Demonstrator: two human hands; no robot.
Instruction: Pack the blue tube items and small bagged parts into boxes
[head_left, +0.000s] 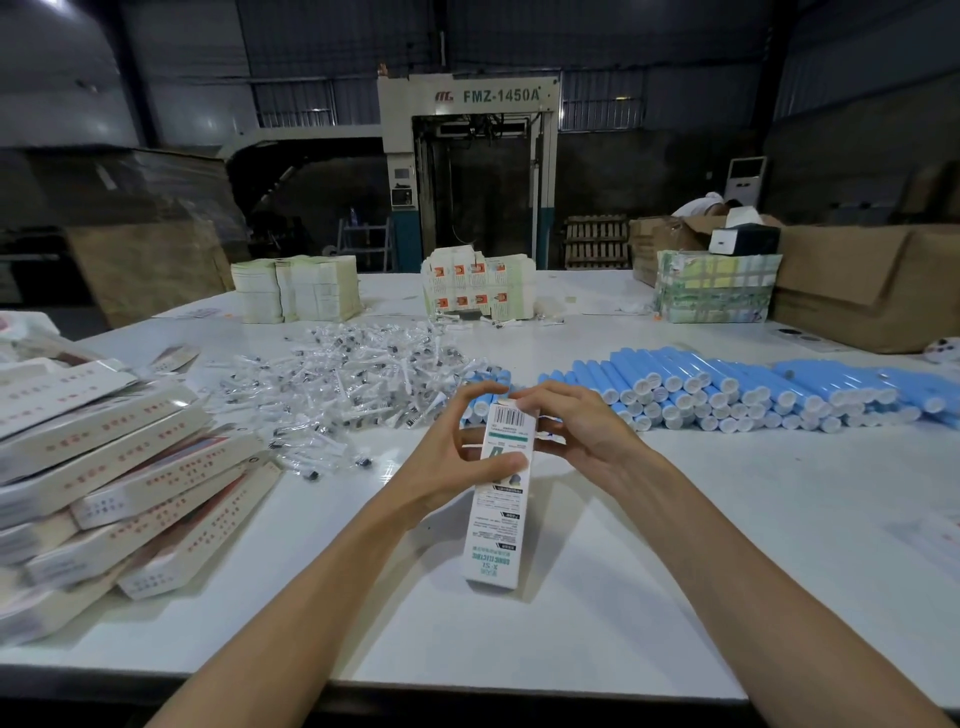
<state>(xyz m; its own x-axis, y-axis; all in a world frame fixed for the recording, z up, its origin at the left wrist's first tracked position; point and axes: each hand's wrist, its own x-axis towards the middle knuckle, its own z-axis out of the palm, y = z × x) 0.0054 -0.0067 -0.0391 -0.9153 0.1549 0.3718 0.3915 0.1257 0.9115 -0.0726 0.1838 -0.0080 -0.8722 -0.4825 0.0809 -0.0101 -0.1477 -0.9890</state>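
A long white printed box (497, 525) stands tilted on the white table (675, 545), its lower end resting on the surface. My left hand (457, 457) grips its upper part, thumb across the front. My right hand (576, 426) holds the top end, where the barcode is, fingers curled over it. Just behind my hands lies a wide stack of blue tubes (727, 389) with white caps. A heap of small clear bagged parts (353, 379) spreads to the left of the tubes.
Filled white boxes (119, 478) are piled at the left edge. Stacks of flat box blanks (296, 288) and printed cartons (478, 286) stand at the far side. Brown cardboard boxes (857, 286) and a taped bundle (714, 288) sit at the far right.
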